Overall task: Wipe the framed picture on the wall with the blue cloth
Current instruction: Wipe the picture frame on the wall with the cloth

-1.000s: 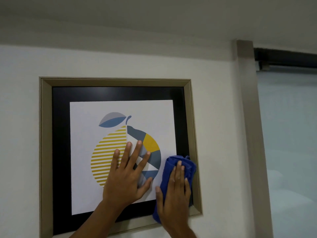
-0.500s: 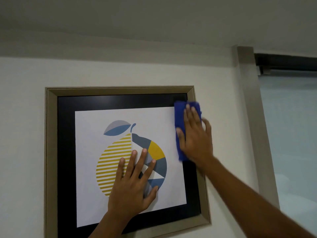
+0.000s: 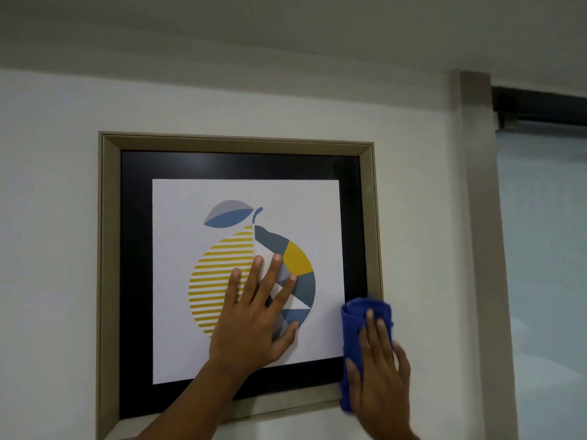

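Note:
The framed picture [image 3: 109,249] hangs on the white wall, with a beige frame, a black mat and a print of a striped yellow and blue fruit. My left hand [image 3: 257,315] lies flat on the print, fingers spread, over the fruit's lower right part. My right hand [image 3: 379,366] presses the folded blue cloth [image 3: 357,319] against the frame's lower right corner. The cloth covers that corner and part of the black mat.
A beige vertical post [image 3: 479,217] runs down the wall right of the picture. Beyond it is a pale glass pane [image 3: 543,249] under a dark rail [image 3: 540,108]. The ceiling edge runs above the frame.
My right hand has slid the cloth down the frame's right side from the top right corner to the bottom right corner. My left hand has stayed flat on the print.

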{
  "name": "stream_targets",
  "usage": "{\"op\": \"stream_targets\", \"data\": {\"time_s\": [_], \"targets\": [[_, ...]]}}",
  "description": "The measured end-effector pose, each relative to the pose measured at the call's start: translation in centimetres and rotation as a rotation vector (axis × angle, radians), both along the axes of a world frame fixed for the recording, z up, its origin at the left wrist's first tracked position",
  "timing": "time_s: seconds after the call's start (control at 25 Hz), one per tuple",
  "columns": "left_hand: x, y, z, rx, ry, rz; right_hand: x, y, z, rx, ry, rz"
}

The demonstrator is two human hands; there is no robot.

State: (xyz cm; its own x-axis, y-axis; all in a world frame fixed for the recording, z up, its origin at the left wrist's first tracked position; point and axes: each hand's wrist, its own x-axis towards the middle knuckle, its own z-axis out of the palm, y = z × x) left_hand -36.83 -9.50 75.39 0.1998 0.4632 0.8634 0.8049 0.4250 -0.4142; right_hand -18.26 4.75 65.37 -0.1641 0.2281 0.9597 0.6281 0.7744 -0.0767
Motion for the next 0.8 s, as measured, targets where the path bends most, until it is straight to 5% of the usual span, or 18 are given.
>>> {"op": "stream_targets", "data": {"time_s": [0.32, 0.6, 0.8], "targets": [[0.0, -0.1, 0.2, -0.024, -0.026, 0.005, -0.8, 0.0, 5.8, 0.096, 0.05, 0.067], [-0.2, 0.2, 0.0, -0.027, -0.003, 0.054, -2.1, -0.6, 25.3, 0.079, 0.144, 0.085], [-0.1, 0.3, -0.1, -0.011, -0.015, 0.043, -4.2, -1.9, 26.2, 0.098, 0.164, 0.165]]}}
